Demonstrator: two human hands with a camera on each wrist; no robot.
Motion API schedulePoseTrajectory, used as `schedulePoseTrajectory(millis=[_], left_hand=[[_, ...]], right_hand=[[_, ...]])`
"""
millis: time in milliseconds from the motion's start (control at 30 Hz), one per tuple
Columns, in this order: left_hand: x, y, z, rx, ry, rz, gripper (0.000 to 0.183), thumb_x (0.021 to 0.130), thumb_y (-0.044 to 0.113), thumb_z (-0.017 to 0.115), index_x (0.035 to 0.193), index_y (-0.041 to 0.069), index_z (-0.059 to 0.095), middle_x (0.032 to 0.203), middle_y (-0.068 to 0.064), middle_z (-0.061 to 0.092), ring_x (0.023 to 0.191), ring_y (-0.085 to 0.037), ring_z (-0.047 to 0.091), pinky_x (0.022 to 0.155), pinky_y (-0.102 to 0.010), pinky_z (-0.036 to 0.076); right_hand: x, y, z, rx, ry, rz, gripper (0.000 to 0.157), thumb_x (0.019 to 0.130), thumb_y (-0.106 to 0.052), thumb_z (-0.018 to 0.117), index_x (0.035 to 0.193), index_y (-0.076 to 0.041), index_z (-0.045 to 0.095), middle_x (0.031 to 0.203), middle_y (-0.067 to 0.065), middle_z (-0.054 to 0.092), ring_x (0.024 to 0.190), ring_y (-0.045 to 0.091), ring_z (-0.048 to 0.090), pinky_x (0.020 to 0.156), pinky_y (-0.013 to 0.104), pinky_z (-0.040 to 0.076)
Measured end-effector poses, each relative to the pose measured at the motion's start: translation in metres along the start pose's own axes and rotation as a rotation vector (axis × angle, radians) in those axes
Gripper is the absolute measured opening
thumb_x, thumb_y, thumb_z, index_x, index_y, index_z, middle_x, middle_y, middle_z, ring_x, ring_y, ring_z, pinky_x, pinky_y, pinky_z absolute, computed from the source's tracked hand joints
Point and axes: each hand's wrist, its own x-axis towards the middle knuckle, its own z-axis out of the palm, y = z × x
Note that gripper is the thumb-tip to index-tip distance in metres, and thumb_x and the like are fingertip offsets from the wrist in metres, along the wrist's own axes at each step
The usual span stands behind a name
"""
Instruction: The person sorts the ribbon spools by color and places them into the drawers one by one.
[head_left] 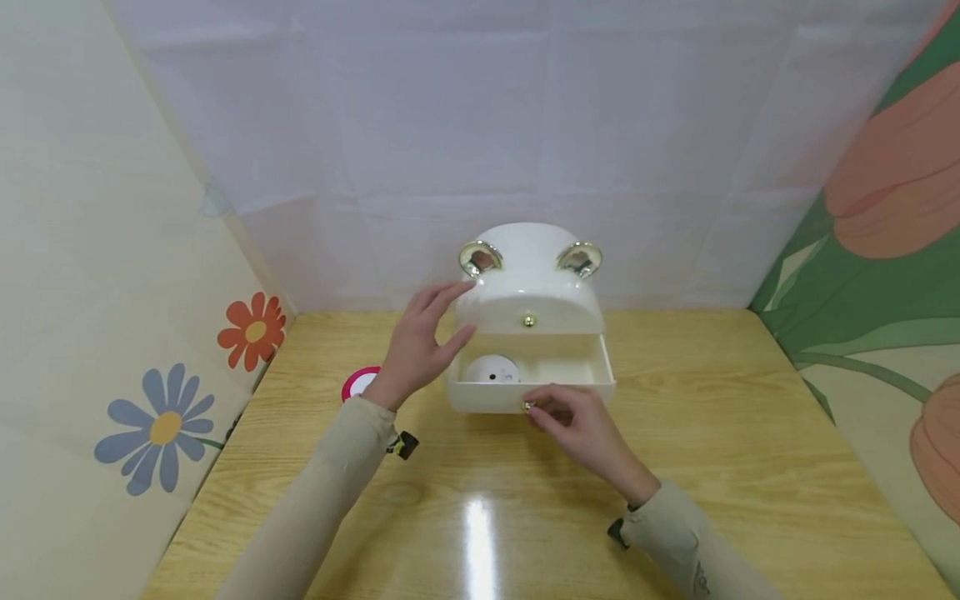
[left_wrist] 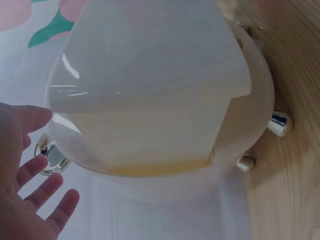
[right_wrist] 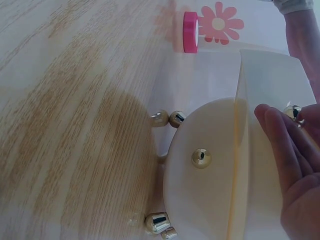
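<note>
Look at the white disc (head_left: 491, 367), its near edge lost behind the drawer front (head_left: 480, 398), its little marks too tiny to read! The left hand (head_left: 414, 350) covers part of the pink-rimmed round piece (head_left: 359, 383), the right hand (head_left: 576, 425) partly hides the lower gold knob (head_left: 528, 407), and both sleeves (head_left: 315, 500) run off the bottom edge.

Bright glare on table (head_left: 750, 467), dim wrist views

A pink roll (right_wrist: 190, 33) lies on the wooden table (head_left: 712, 417) before white cloth (head_left: 420, 125).
</note>
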Motion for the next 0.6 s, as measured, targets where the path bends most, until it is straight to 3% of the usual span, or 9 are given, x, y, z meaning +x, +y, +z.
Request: schedulePoseTrajectory(millis=[167,300,600], left_hand=[[0.006,-0.006,0.005,-0.018,-0.041,-0.057,0.060,0.096,0.026,0.075,0.151,0.020,0.052,0.149,-0.010,0.054,0.140,-0.029,0.048,0.116,-0.053,0.044],[0.009,-0.007,0.009,-0.036,-0.072,-0.088,0.058,0.098,0.030,0.072,0.152,0.023,0.051,0.149,-0.008,0.054,0.141,-0.029,0.048,0.116,-0.054,0.044],[0.010,-0.012,0.016,-0.046,-0.066,-0.027,0.049,0.101,0.024,0.069,0.148,0.019,0.058,0.147,-0.008,0.058,0.139,-0.030,0.051,0.116,-0.052,0.045]], right_hand=[[0.000,0.000,-0.001,-0.010,0.000,-0.001,0.014,0.097,-0.008,0.071,0.111,-0.011,0.075,0.096,0.006,0.079,0.082,0.019,0.075,0.074,0.025,0.063],[0.000,0.002,0.000,-0.006,-0.003,-0.005,0.014,0.098,-0.009,0.071,0.111,-0.011,0.075,0.098,0.011,0.078,0.083,0.019,0.075,0.074,0.025,0.063],[0.001,0.003,-0.001,-0.006,-0.002,-0.010,0.015,0.097,-0.009,0.072,0.111,-0.011,0.075,0.096,0.009,0.079,0.082,0.018,0.075,0.073,0.026,0.063]])
